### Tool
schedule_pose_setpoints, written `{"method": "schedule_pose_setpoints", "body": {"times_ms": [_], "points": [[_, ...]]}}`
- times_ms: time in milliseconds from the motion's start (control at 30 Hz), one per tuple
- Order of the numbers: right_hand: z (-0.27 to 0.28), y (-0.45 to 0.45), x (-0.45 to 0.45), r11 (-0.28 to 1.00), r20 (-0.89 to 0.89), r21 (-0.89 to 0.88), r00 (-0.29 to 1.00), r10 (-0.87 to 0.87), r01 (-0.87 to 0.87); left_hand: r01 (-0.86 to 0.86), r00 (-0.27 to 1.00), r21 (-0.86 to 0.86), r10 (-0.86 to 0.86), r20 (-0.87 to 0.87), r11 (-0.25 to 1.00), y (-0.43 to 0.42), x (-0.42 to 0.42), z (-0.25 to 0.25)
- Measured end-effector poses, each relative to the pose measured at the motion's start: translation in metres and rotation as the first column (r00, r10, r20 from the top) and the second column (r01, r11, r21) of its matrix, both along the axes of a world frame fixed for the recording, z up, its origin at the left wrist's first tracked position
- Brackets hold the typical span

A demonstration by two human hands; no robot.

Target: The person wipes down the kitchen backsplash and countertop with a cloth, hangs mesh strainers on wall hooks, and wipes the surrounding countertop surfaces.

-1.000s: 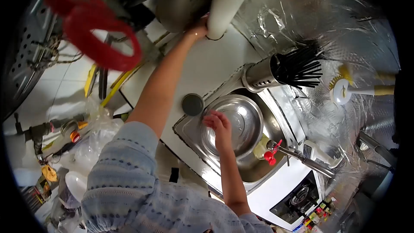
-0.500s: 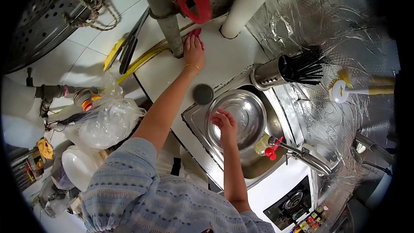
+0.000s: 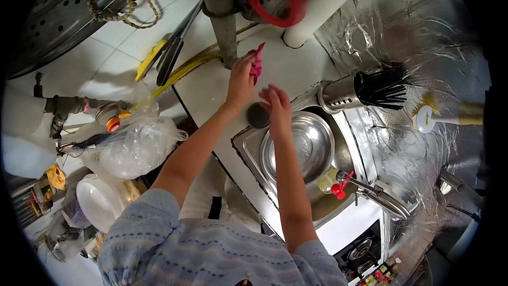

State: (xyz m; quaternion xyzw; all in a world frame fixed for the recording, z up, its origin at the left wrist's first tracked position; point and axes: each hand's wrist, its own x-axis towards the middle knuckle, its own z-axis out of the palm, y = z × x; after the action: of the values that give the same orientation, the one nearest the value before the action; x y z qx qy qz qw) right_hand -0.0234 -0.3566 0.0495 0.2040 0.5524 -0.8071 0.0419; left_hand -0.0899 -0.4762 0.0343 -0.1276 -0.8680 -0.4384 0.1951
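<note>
My left hand (image 3: 242, 82) grips a crumpled pink cloth (image 3: 257, 65) above the white countertop (image 3: 209, 95), beside a grey vertical pipe (image 3: 225, 37). Part of the cloth sticks out past the fingers. My right hand (image 3: 278, 107) is raised between the cloth and the sink, holding nothing, its fingers loosely apart. Partly behind it stands a small round container with a dark top (image 3: 256, 116). A shiny metal basin (image 3: 324, 151) sits in the steel sink (image 3: 344, 201), and my right forearm crosses in front of its rim.
At the sink's far side is a perforated steel holder (image 3: 337, 95) full of black chopsticks. A faucet with a red handle (image 3: 338, 186) reaches over the sink. Red scissor-like handles (image 3: 288, 8) hang overhead by a thick white pipe (image 3: 328, 5). Plastic bags (image 3: 140, 148) crowd the left.
My left hand has drawn the cloth back from beside the grey pipe toward me. My right hand has moved from over the basin up toward the left hand. The view has shifted slightly.
</note>
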Motion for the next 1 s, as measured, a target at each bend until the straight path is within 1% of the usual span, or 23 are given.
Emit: {"method": "schedule_pose_setpoints", "body": {"times_ms": [67, 133, 200, 233, 300, 333, 367, 400, 433, 467, 500, 533, 567, 600, 667, 700, 767, 800, 833, 867, 900, 933, 1000], "points": [[0.017, -0.017, -0.027, 0.992, 0.011, -0.113, 0.998, -0.061, 0.062, 0.041, 0.999, 0.013, -0.041, 0.029, 0.999, 0.003, 0.006, 0.005], [0.007, -0.024, -0.05, 0.983, -0.012, -0.181, 1.0, -0.017, 0.015, 0.081, 0.995, 0.021, -0.082, 0.057, 0.996, 0.006, 0.015, 0.006], [-0.008, -0.029, -0.069, 0.969, -0.047, -0.245, 0.998, 0.03, -0.04, 0.105, 0.974, 0.245, -0.149, 0.17, 0.964, 0.009, 0.019, 0.006], [-0.02, -0.028, -0.078, 0.988, -0.092, -0.149, 0.995, 0.034, -0.047, 0.102, 0.983, 0.187, -0.127, 0.129, 0.977, 0.002, 0.016, 0.003], [-0.027, -0.028, -0.099, 0.995, -0.159, 0.083, 0.986, 0.06, -0.048, 0.099, 0.983, 0.126, -0.116, 0.14, 0.987, -0.016, 0.019, 0.012], [-0.03, -0.03, -0.113, 0.996, -0.16, 0.077, 0.985, 0.065, -0.054, 0.1, 0.983, 0.066, -0.109, 0.15, 0.993, -0.025, 0.023, 0.016], [-0.033, -0.034, -0.13, 0.967, -0.261, 0.244, 0.954, 0.144, -0.079, 0.062, 0.97, 0.044, -0.071, 0.233, 0.997, -0.033, 0.027, 0.016], [-0.035, -0.038, -0.142, 0.911, -0.347, 0.405, 0.909, 0.231, -0.077, 0.06, 0.971, 0.036, -0.067, 0.229, 0.998, -0.042, 0.032, 0.015], [-0.03, -0.045, -0.151, 0.771, -0.452, 0.636, 0.821, 0.349, 0.022, 0.046, 0.956, 0.035, -0.054, 0.287, 0.998, -0.05, 0.037, 0.011], [-0.03, -0.048, -0.157, 0.777, -0.462, 0.629, 0.819, 0.341, 0.032, 0.034, 0.938, 0.033, -0.043, 0.344, 0.999, -0.056, 0.04, 0.007], [-0.029, -0.05, -0.162, 0.565, -0.501, 0.812, 0.672, 0.546, 0.146, 0.042, 0.941, 0.025, -0.048, 0.335, 0.999, -0.062, 0.043, 0.003], [-0.029, -0.05, -0.168, 0.319, -0.44, 0.896, 0.517, 0.734, 0.309, 0.033, 0.953, 0.026, -0.039, 0.3, 0.999, -0.067, 0.046, 0.0], [-0.032, -0.05, -0.172, 0.303, -0.39, 0.92, 0.51, 0.766, 0.247, 0.024, 0.964, 0.028, -0.031, 0.266, 0.999, -0.069, 0.047, -0.002], [-0.035, -0.049, -0.177, 0.277, -0.392, 0.913, 0.453, 0.801, 0.3, 0.033, 0.965, 0.022, -0.038, 0.26, 0.999, -0.069, 0.049, -0.004], [-0.044, -0.047, -0.181, 0.303, -0.418, 0.897, 0.395, 0.818, 0.322, 0.012, 0.934, 0.02, -0.018, 0.357, 1.0, -0.067, 0.053, -0.006], [-0.048, -0.046, -0.183, 0.306, -0.426, 0.893, 0.398, 0.813, 0.33, 0.035, 0.936, 0.024, -0.042, 0.349, 0.999, -0.064, 0.054, -0.008], [-0.054, -0.045, -0.185, 0.283, -0.451, 0.851, 0.341, 0.825, 0.443, 0.079, 0.933, 0.048, -0.091, 0.348, 0.996, -0.056, 0.056, -0.007], [-0.058, -0.042, -0.183, 0.286, -0.456, 0.85, 0.345, 0.821, 0.443, 0.101, 0.927, 0.053, -0.113, 0.358, 0.993, -0.054, 0.057, -0.006], [-0.047, -0.039, -0.178, 0.506, -0.576, 0.817, 0.433, 0.693, 0.277, 0.107, 0.926, 0.047, -0.116, 0.36, 0.993, -0.053, 0.056, -0.004], [-0.045, -0.035, -0.175, 0.704, -0.642, 0.7, 0.54, 0.545, 0.121, 0.096, 0.919, 0.057, -0.11, 0.379, 0.994, -0.052, 0.055, -0.001], [-0.091, -0.031, -0.202, 0.142, -0.499, 0.799, 0.512, 0.699, 0.585, 0.085, 0.912, 0.067, -0.105, 0.396, 0.994, -0.052, 0.055, 0.001], [-0.086, -0.023, -0.208, 0.142, -0.503, 0.797, 0.515, 0.694, 0.587, 0.09, 0.912, 0.063, -0.108, 0.395, 0.994, -0.053, 0.054, 0.001], [-0.065, -0.011, -0.213, 0.065, -0.467, 0.816, 0.589, 0.659, 0.575, 0.04, 0.902, 0.103, -0.08, 0.424, 0.994, -0.057, 0.053, 0.002]]}}
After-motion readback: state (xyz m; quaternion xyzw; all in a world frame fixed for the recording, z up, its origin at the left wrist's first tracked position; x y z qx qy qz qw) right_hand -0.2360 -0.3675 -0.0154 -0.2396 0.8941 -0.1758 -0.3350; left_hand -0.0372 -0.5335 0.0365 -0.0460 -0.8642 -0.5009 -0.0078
